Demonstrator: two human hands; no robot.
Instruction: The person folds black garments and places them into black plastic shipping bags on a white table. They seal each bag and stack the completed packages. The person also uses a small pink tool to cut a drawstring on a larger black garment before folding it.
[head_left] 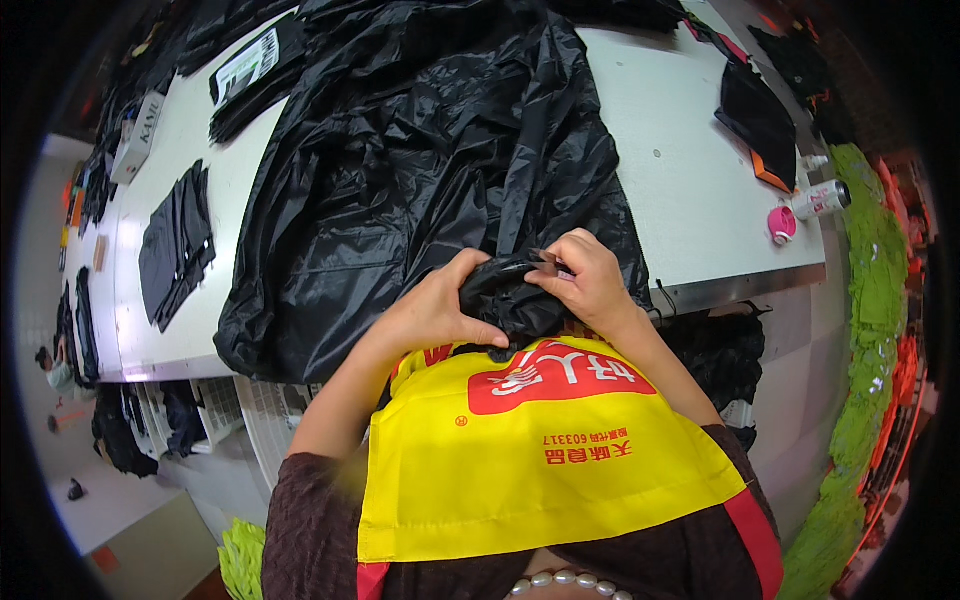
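Observation:
A large piece of shiny black fabric (400, 170), wrinkled and thin, spreads over the white table and hangs at its front edge. My left hand (450, 305) is closed around a bunched part of it, thumb toward me and fingers under the folds. Close beside, my right hand (590, 280) pinches with thumb and forefinger at the same bunch. A small, thin, pale piece shows at those fingertips; its kind is too small to make out. The bunch sits just in front of my yellow apron (520, 470).
Folded dark cloth (178, 245) and a labelled black stack (255, 85) lie on the table (670, 170) at left. On the right are a black pouch-like item (757, 120), a bottle (822, 200) and a pink cap (782, 225). Green fabric (865, 290) is piled beyond.

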